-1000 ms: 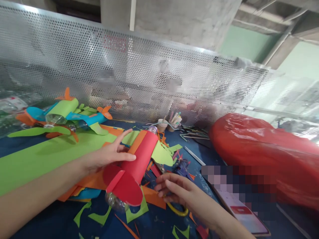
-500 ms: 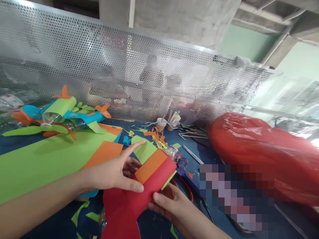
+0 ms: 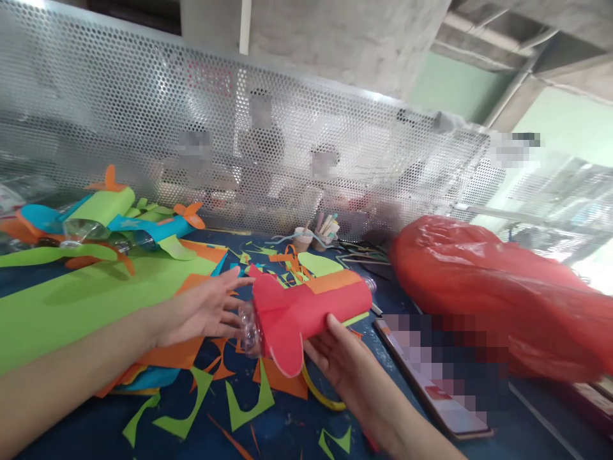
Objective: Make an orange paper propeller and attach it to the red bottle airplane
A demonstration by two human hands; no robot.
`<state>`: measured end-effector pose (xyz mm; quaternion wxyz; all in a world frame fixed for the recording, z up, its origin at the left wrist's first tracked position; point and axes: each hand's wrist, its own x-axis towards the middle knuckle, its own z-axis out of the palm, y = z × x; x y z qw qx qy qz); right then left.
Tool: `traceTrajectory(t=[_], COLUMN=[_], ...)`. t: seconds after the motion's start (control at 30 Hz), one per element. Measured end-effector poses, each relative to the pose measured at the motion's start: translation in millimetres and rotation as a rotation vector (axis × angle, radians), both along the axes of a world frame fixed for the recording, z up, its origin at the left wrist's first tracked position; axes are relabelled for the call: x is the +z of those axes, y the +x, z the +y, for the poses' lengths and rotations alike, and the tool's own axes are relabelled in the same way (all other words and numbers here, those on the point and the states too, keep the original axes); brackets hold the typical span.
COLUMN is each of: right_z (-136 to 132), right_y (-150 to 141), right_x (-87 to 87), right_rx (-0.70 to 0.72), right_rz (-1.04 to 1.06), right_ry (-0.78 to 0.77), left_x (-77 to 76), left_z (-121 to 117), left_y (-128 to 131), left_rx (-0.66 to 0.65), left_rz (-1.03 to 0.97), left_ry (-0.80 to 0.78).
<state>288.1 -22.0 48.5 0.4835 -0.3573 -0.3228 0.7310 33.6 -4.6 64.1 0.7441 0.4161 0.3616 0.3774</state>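
Observation:
A clear plastic bottle wrapped in red and orange paper (image 3: 330, 310), with red fin-like flaps near its bottom end, lies tilted above the table. My right hand (image 3: 347, 361) grips it from below, thumb on the red paper and fingers underneath. Fingers spread, my left hand (image 3: 208, 313) is beside the bare bottle bottom (image 3: 251, 329); whether a fingertip touches it I cannot tell. A strip of green paper (image 3: 357, 319) shows along the wrapped bottle's lower edge. Beneath lie green cut-out scraps (image 3: 249, 406) and a yellow ring-shaped handle (image 3: 325, 399).
Paper-and-bottle planes (image 3: 129, 220) and a large green sheet (image 3: 110, 300) occupy the left. Behind are cups of markers (image 3: 325, 233) and a perforated metal screen (image 3: 143, 128). A phone (image 3: 431, 383) and red plastic bag (image 3: 488, 294) are on the right.
The wrapped bottle has turned and moved up and right, exposing its clear bottom. My left hand has come off the red paper and moved left. My right hand keeps its grip.

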Motion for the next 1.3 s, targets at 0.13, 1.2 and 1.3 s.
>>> traceTrajectory(t=[0.13, 1.2, 1.3], right_z=[6, 19, 21], right_y=[2, 10, 11], right_x=[-0.4, -9.0, -11.3], right_rx=[-0.061, -0.111, -0.089], right_rz=[-0.022, -0.215, -0.227], right_ry=[-0.043, 0.150, 0.168], left_x=[-7.1, 2.6, 3.9], left_z=[-6, 21, 20], left_y=[4, -16, -19], left_rx=[-0.078, 0.326, 0.304], left_rz=[0.000, 0.085, 0.107], left_ry=[0.117, 0.049, 0.067])
